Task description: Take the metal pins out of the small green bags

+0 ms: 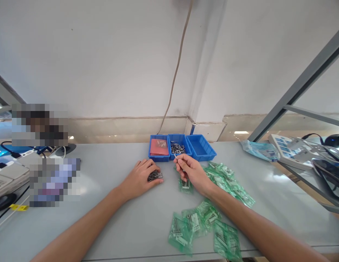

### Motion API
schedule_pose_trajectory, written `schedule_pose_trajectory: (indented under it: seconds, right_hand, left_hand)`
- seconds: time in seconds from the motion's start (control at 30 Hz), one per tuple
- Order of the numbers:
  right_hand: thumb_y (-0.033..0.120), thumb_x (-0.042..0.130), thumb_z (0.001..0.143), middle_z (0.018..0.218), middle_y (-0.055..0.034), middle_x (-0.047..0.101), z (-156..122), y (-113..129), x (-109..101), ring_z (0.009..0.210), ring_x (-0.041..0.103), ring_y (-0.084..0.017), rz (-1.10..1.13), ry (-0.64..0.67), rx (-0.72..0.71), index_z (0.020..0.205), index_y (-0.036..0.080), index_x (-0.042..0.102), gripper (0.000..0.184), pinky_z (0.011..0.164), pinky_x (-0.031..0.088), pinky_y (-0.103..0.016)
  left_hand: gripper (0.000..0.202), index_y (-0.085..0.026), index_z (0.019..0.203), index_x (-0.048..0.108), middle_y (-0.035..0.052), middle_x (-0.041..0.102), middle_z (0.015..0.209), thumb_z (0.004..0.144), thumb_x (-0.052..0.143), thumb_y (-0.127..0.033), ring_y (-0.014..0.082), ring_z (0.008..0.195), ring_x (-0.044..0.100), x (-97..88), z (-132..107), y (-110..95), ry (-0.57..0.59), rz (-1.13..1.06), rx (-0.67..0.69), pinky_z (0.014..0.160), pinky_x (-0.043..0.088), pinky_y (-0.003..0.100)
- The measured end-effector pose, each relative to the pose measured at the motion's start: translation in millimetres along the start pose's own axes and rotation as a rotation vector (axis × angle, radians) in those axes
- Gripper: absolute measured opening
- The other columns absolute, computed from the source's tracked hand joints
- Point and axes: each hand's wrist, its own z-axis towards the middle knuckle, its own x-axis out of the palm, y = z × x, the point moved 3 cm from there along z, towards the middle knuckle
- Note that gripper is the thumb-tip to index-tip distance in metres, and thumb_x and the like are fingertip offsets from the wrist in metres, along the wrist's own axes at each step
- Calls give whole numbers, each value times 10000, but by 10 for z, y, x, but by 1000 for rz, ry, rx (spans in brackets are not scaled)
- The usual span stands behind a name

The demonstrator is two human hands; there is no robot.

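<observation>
My left hand [142, 177] rests on the table with its fingers curled round a small heap of dark metal pins [155, 176]; part of the heap is hidden under the fingers. In my right hand [189, 169], thumb and fingertips pinch one thin metal pin [175, 156], just in front of the middle blue bin [173, 157]. Many loose, shiny metal pins [178, 148] lie in that bin. Below my right hand lies a green plastic bag [185, 186] with metal pieces and a white label inside, partly covered by the hand.
The left blue bin [158, 158] holds red bags, while the right blue bin [203, 157] has nothing visible inside. Filled green bags [226, 182] lie right of my hand, others [181, 233] near the front edge. Electronics [291, 151] and a blue plastic packet [260, 150] are at right.
</observation>
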Motion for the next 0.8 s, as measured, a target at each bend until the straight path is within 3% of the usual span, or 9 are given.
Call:
schedule_pose_trajectory:
  seconds: [0.07,0.23,0.4,0.63,0.8]
  right_hand:
    - [581,673,915,786,35,595,-1,3,-8,502,462,-88,-27,-12,-31,989,232,577,369,404,380,-210]
    - [470,605,989,657,66,529,-50,15,-6,491,465,-117,-286,-34,-97,1013,261,546,218,448,396,-241]
    - [348,644,976,841,18,556,-99,94,22,692,506,-129,-437,-54,-253,937,243,571,134,594,426,-252]
    - [493,674,943,714,63,472,-59,65,3,480,419,-89,-200,-22,-73,937,246,533,284,422,356,-230]
    - [598,617,949,749,37,549,-34,29,1,474,446,-79,-109,-18,-40,952,215,609,383,398,364,-216]
  left_hand:
    - [291,-238,1081,653,39,640,1106,999,636,-516,238,1006,571,3,2,4,-1,-15,-4,923,429,383]
    - [261,-238,1072,650,40,640,1070,1008,631,-490,236,988,578,10,12,12,-7,-40,-9,915,440,382]
    - [239,-239,1086,646,32,638,1041,1016,625,-467,225,972,584,28,8,28,-2,-61,-13,909,452,375]
    - [202,-243,1066,646,29,646,1015,1030,607,-437,224,957,592,42,2,45,1,-78,-4,908,457,370]
    - [221,-240,1058,654,39,650,1017,1053,563,-441,223,959,585,52,6,53,9,-79,13,908,459,373]
